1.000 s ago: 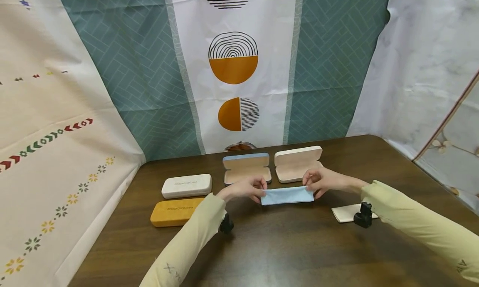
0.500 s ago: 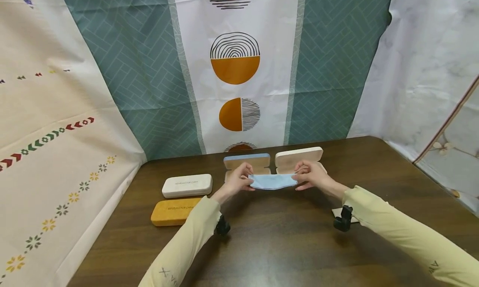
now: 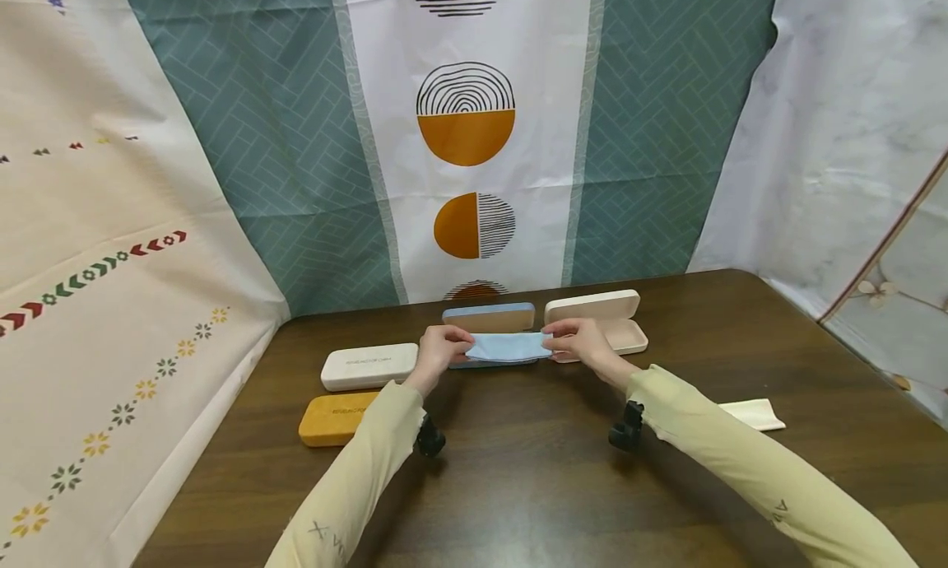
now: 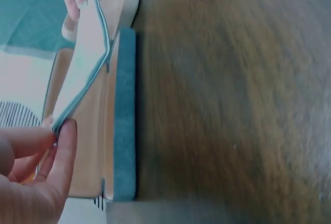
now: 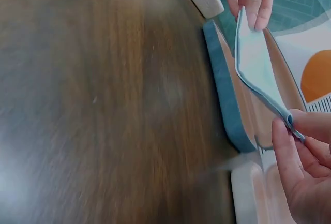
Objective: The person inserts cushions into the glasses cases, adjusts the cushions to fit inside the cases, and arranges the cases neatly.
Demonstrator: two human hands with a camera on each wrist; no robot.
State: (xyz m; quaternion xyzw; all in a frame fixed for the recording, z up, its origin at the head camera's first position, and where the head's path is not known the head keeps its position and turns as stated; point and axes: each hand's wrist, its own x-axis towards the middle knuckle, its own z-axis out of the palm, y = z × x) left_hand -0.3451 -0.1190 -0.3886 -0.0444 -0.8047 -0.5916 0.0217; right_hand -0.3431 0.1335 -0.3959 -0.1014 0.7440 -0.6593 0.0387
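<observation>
The blue cloth [image 3: 507, 346], folded into a strip, is held above the tray of the blue case [image 4: 125, 115], whose lid is raised; whether the tray is touched cannot be told. One end is pinched between thumb and fingers by the left hand [image 3: 440, 350], the other likewise by the right hand [image 3: 583, 342], with no gap left in either grip. A slight bow is shown along the cloth's lower edge (most plainly in the wrist views), so a light, even pull would probably serve well, with both ends level and the strip squared to the tray.

All is set on a dark wooden table [image 3: 518, 486], glossy toward the near side. Another lidded tray, the pale case [image 3: 624, 337], is placed just right of the blue one; a white case [image 3: 369, 366] and a yellow case [image 3: 333, 420], both closed, are seen at left, a cream cloth [image 3: 755, 414] at right. The table is backed by a patterned curtain [image 3: 652, 140].
</observation>
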